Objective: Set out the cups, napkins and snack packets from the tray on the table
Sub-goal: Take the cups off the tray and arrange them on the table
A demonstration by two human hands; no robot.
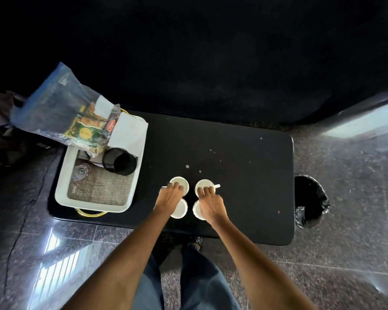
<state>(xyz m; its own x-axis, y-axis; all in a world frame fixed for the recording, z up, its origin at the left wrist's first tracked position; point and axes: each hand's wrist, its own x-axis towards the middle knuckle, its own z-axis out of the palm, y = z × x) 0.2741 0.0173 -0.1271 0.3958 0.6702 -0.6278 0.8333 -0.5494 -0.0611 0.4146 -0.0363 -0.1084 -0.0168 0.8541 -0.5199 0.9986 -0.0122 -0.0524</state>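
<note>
Four white paper cups stand in a tight square on the black table (244,175). The left hand (169,198) lies over the far left cup (178,183), fingers curled onto its rim, covering part of the near left cup (181,208). The right hand (210,204) curls onto the far right cup (203,185), above the near right cup (196,210). To the left, the white tray (64,175) holds a black cup (119,161), napkins (127,133) and a plastic bag of snack packets (61,108).
</note>
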